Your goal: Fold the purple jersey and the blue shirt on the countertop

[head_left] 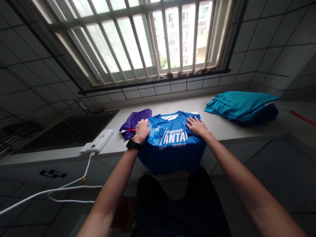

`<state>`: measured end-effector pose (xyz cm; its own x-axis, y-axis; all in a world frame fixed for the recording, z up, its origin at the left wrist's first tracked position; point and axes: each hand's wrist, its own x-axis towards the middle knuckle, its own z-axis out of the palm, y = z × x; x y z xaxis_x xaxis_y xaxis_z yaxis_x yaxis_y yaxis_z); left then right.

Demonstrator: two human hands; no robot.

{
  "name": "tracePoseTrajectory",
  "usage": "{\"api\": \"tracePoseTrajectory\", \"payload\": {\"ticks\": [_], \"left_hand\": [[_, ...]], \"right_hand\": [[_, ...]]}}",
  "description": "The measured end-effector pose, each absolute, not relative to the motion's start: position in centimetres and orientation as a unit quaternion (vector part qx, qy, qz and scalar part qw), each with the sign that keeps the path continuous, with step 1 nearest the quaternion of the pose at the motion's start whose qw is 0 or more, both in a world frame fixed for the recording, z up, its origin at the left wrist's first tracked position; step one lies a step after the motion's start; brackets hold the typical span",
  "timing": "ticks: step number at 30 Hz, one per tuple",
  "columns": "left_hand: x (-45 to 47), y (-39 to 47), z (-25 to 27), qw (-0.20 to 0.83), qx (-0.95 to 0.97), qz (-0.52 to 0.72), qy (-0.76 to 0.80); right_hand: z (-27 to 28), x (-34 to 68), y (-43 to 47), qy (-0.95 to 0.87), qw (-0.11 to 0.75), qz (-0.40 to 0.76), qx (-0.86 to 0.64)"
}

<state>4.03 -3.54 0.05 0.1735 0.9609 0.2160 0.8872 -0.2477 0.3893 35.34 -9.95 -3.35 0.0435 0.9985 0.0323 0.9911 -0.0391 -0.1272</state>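
Note:
A blue T-shirt (pixel 172 154) with white "MARATHON" lettering lies front up on the counter, its lower part hanging over the front edge. At its left shoulder, my left hand (pixel 142 130), with a black watch on the wrist, has its fingers curled closed on the fabric. My right hand (pixel 197 126) rests on the right shoulder, fingers spread and flat. Just left of the shirt is a bunched purple garment (pixel 134 121), partly covered by my left hand.
A teal folded garment (pixel 239 103) lies on dark fabric at the right of the pale counter (pixel 118 148). On the left are a sink (pixel 74 128) and a white power strip (pixel 98 141) with a white cable (pixel 87 168). A barred window (pixel 148 39) is behind.

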Motion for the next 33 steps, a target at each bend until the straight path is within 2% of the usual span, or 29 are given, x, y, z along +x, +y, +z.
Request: {"api": "tracePoseTrajectory", "payload": {"ticks": [2,6,20,26,30,33], "left_hand": [[3.4,-3.3,0.3,0.033,0.738,0.177,0.65],[3.1,-3.0,0.4,0.017,0.755,0.107,0.647],[1.3,0.2,1.6,-0.036,0.681,0.185,0.708],[0.7,1.6,1.6,0.043,0.672,0.065,0.737],[0.0,2.5,1.9,0.062,0.691,0.123,0.709],[-0.4,3.2,1.9,0.092,0.712,0.161,0.677]], "right_hand": [[-3.3,35.3,-9.9,-0.689,0.057,0.031,-0.721],[-3.4,35.3,-10.0,-0.686,0.054,0.029,-0.725],[-3.3,35.3,-9.7,-0.682,0.049,0.036,-0.729],[-3.1,35.4,-8.4,-0.654,0.062,0.06,-0.752],[-1.5,35.8,-7.5,-0.661,0.054,0.08,-0.744],[-0.2,36.5,-6.8,-0.646,0.093,0.032,-0.757]]}}
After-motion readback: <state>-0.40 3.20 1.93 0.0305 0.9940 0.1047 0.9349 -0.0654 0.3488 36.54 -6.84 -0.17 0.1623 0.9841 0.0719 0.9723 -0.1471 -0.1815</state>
